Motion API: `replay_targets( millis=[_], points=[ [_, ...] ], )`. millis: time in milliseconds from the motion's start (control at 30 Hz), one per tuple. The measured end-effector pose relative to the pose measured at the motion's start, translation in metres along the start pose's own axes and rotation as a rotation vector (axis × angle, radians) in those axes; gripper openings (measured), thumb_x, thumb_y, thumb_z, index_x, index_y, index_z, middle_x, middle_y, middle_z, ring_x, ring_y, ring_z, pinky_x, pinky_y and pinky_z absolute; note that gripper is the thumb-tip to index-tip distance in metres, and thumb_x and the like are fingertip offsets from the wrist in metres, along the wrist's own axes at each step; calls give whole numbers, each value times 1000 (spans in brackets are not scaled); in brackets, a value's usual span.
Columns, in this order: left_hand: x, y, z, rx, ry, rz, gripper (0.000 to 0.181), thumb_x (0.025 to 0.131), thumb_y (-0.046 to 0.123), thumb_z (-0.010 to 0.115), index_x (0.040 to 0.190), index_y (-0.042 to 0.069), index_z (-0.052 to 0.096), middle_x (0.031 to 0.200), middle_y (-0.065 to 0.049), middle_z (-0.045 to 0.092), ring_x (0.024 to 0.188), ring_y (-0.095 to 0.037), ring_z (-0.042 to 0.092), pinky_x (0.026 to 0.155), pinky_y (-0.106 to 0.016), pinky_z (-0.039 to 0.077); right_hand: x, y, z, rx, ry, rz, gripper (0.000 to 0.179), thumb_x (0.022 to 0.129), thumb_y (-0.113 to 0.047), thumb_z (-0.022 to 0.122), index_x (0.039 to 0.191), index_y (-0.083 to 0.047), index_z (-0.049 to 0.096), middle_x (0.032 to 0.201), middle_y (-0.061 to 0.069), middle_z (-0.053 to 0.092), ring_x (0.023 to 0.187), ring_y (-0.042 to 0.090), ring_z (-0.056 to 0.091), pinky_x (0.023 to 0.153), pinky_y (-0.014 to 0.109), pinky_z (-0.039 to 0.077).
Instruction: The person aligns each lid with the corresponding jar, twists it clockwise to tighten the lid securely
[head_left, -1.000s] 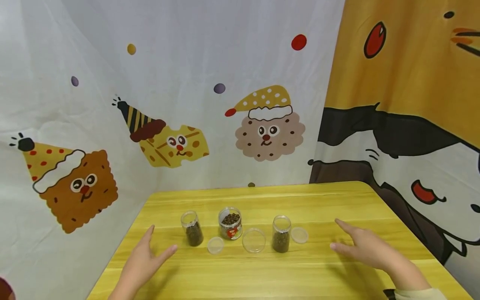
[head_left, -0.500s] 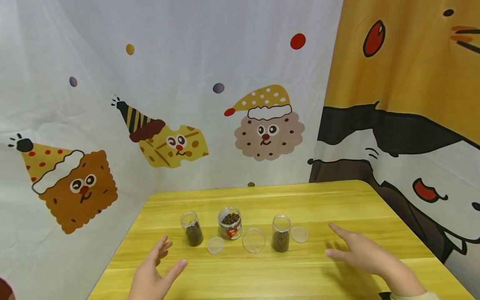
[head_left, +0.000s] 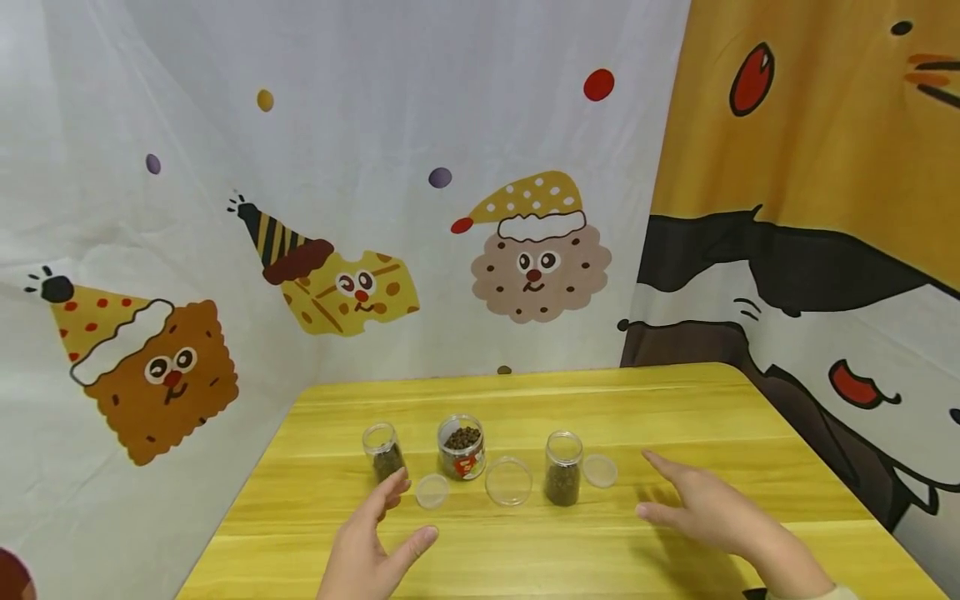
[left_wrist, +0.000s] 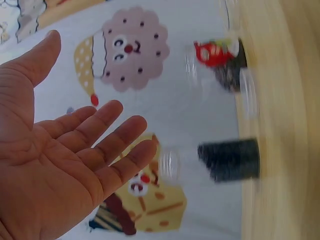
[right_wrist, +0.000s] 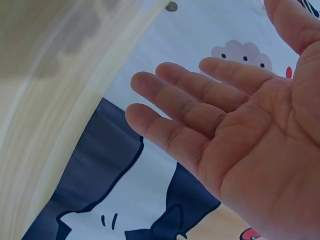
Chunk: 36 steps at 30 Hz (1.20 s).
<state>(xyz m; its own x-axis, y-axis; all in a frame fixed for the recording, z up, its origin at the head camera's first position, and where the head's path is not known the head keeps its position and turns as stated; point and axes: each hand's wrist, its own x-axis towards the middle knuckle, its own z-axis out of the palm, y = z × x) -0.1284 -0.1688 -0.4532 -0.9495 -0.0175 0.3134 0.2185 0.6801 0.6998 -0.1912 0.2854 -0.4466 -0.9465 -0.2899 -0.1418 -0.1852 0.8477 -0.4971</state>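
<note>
My left hand (head_left: 371,542) hovers over the table's front left, fingers spread and palm bare in the left wrist view. Its fingertips overlap the left clear jar (head_left: 385,454), which holds dark grains. A wider jar (head_left: 462,450) with a red label and brown pellets stands behind, to the right. My right hand (head_left: 712,512) hangs over the right side, holding nothing, its palm and fingers (right_wrist: 170,135) extended in the right wrist view. Nearest to it are a small round lid (head_left: 600,471) and the right clear jar (head_left: 562,475), partly filled with dark grains. All three jars are uncovered.
Another small lid (head_left: 432,492) and a larger clear lid (head_left: 508,482) lie flat between the jars. The yellow wood-grain table (head_left: 525,550) ends at a cartoon-printed curtain (head_left: 360,167) behind and around it.
My left hand has moved right, from the table's left side to in front of the left jar. My right hand has drifted slightly left. The jars and lids stay put.
</note>
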Motion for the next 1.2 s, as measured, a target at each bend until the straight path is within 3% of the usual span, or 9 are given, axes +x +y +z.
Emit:
replay_targets(
  millis=[300,467,733,867,1067,1200],
  points=[
    [8,25,35,-144,-252,45,88,92,64,74,156,8,51,149,-12,64,126,-37,67,101,-61,58,6,-6,11,-37,19,-72,94,94,-59,75,161,-1,45,156,28,55,139,49,58,112,68,48],
    [22,38,58,-152,-342,119,87,94,65,72,158,10,49,156,-12,58,128,-35,65,97,-56,61,14,-6,13,-83,31,-79,89,94,-54,77,158,0,48,154,27,58,137,48,60,111,67,49],
    [39,45,86,-72,-414,216,88,93,67,71,159,12,47,157,-8,57,127,-28,67,99,-43,62,21,-5,14,-98,21,-75,87,94,-52,79,157,0,50,152,27,60,136,47,61,110,66,50],
    [44,47,96,-56,-447,203,90,93,66,73,160,13,45,159,-8,55,126,-29,67,101,-42,61,23,-5,14,-87,9,-65,89,93,-55,78,158,-2,49,153,27,59,136,47,61,109,66,51],
    [52,48,110,-29,-432,200,95,92,65,74,161,7,44,158,-12,55,125,-32,67,103,-47,60,28,-4,13,-80,4,-60,93,93,-62,75,160,-3,47,155,27,57,137,47,61,109,66,51],
    [56,50,117,-23,-430,188,97,92,68,73,161,8,43,161,-14,52,129,-32,66,106,-50,59,33,-4,14,-99,33,-69,89,94,-58,76,159,-3,49,153,27,59,136,48,61,109,67,51]
  ],
)
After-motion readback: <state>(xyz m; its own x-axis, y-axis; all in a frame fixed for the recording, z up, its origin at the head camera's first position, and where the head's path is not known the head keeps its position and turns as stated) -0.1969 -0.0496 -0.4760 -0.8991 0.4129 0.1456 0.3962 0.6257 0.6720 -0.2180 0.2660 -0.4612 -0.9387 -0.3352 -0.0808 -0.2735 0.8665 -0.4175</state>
